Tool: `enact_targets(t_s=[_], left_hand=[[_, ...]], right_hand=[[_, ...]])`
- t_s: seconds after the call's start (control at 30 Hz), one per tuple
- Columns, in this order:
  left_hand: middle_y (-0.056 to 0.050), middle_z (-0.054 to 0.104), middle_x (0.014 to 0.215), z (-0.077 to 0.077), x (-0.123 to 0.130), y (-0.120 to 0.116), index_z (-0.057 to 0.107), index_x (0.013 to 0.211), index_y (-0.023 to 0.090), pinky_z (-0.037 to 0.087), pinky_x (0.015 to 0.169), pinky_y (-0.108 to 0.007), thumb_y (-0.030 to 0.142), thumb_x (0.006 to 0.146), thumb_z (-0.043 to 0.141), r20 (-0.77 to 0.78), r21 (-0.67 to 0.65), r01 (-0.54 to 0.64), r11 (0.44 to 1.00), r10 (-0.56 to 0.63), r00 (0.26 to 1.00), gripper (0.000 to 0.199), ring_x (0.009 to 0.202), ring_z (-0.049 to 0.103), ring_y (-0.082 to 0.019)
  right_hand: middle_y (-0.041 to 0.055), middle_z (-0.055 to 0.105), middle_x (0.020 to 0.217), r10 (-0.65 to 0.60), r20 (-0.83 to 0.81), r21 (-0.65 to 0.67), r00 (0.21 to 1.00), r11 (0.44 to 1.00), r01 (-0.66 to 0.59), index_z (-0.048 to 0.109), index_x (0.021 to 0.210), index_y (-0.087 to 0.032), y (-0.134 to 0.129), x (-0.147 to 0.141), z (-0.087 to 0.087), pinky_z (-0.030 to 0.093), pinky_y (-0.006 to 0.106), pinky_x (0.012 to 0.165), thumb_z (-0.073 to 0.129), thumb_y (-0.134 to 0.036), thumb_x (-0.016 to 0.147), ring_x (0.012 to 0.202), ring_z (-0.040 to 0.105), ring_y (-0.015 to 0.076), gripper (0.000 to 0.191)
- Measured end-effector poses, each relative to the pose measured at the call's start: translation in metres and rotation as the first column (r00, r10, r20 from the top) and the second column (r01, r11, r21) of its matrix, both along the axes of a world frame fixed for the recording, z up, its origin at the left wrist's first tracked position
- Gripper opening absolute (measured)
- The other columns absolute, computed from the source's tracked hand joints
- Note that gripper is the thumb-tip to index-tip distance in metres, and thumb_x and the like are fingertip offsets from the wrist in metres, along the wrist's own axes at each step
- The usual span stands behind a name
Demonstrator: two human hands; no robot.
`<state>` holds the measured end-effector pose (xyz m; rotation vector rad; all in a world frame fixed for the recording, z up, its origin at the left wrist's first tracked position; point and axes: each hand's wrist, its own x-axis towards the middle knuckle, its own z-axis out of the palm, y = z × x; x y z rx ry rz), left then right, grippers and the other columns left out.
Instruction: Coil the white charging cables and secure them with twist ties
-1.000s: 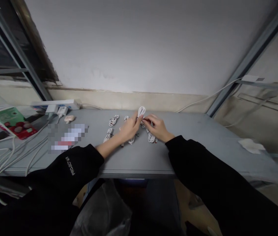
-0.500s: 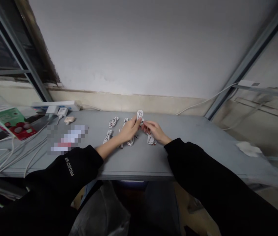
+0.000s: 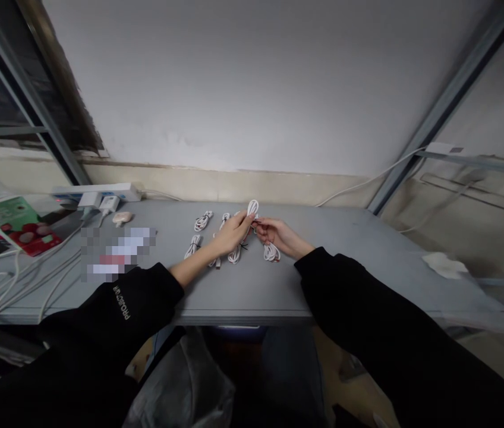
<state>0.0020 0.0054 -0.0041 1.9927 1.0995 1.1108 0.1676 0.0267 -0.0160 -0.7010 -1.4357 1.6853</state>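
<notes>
- The person's left hand is gripping a coiled white cable around its middle, fingers closed, with the coil's narrow loop standing above the fingertips near the centre of the far half of the worktop.
- The right hand is pinching the same coil just below the loop between thumb and fingertips, a narrow hold on a small reddish tip too small to identify.
- A bundled white cable is lying left of the hands near the far edge, and a second bundled white cable is resting just nearer the person.
- A third bundled white cable is lying just below the right hand, and other bundles are showing partly behind the left hand, some with thin black ties.
- A long grey worktop is carrying everything, its far edge meeting a cream-and-white wall.
- At the far left, a white power strip is holding white plug adapters, beside a small beige oval object.
- Toward the left end, a green-and-red printed box is leaning near a pixelated patch, while loose white cords are trailing over the near edge.
- Near the right end, a crumpled white cloth is lying on the worktop.
- Black sleeves are covering both forearms, the left one bearing white lettering.
</notes>
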Motion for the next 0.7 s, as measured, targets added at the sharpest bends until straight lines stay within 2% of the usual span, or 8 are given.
enact_targets(t_s=[0.13,0.23,0.37,0.47,0.57,0.7], left_hand=[[0.004,0.043,0.061,-0.001,-0.001,0.003,0.044,0.08,0.02,0.034,0.058,-0.027,0.036,0.097,0.036,-0.038,0.041,0.0,0.999,0.002,0.999,0.024,0.058,0.043,-0.012],[0.002,0.047,0.065,-0.001,-0.002,0.003,0.044,0.08,0.02,0.036,0.063,-0.027,0.034,0.097,0.037,-0.081,0.099,-0.012,0.995,0.02,0.997,0.023,0.062,0.045,-0.012],[0.002,0.05,0.067,0.0,-0.003,0.001,0.047,0.082,0.021,0.037,0.065,-0.028,0.034,0.097,0.038,-0.145,0.147,-0.049,0.988,0.07,0.987,0.022,0.064,0.048,-0.014],[0.002,0.052,0.065,0.0,-0.003,-0.001,0.049,0.084,0.021,0.037,0.064,-0.028,0.033,0.097,0.04,-0.18,0.153,-0.098,0.983,0.125,0.976,0.021,0.062,0.049,-0.015],[0.002,0.052,0.064,0.0,-0.001,-0.001,0.049,0.082,0.02,0.037,0.063,-0.028,0.032,0.097,0.039,-0.164,0.142,-0.14,0.98,0.163,0.973,0.021,0.061,0.05,-0.015],[0.002,0.05,0.06,-0.003,0.004,0.002,0.045,0.076,0.02,0.036,0.062,-0.028,0.031,0.097,0.038,-0.064,0.094,-0.175,0.98,0.181,0.981,0.025,0.059,0.048,-0.014]], right_hand=[[-0.0055,0.044,0.058,0.031,0.009,-0.08,0.999,0.996,-0.03,0.056,0.075,-0.018,0.003,0.002,0.001,0.026,0.024,0.045,0.062,-0.036,0.076,0.049,0.036,0.0079,0.019],[-0.0054,0.046,0.061,0.074,0.004,-0.078,0.997,0.994,-0.074,0.055,0.075,-0.019,0.003,0.002,0.002,0.025,0.024,0.044,0.067,-0.036,0.074,0.05,0.038,0.0077,0.021],[-0.0065,0.047,0.061,0.066,0.024,0.004,0.998,0.998,-0.066,0.059,0.082,-0.019,0.003,0.002,0.001,0.025,0.022,0.043,0.073,-0.037,0.07,0.049,0.039,0.0076,0.026],[-0.0061,0.049,0.06,-0.043,0.121,0.161,0.992,0.987,0.023,0.061,0.084,-0.019,0.005,0.0,-0.003,0.024,0.022,0.042,0.072,-0.038,0.073,0.047,0.039,0.0071,0.025],[-0.0042,0.054,0.062,-0.2,0.163,0.358,0.966,0.924,0.131,0.06,0.078,-0.019,0.008,-0.003,-0.009,0.03,0.023,0.047,0.07,-0.04,0.075,0.05,0.042,0.0075,0.024],[-0.001,0.059,0.07,-0.407,0.117,0.574,0.906,0.772,0.272,0.06,0.076,-0.02,0.008,-0.008,-0.016,0.039,0.026,0.059,0.067,-0.042,0.079,0.062,0.05,0.0109,0.023]])
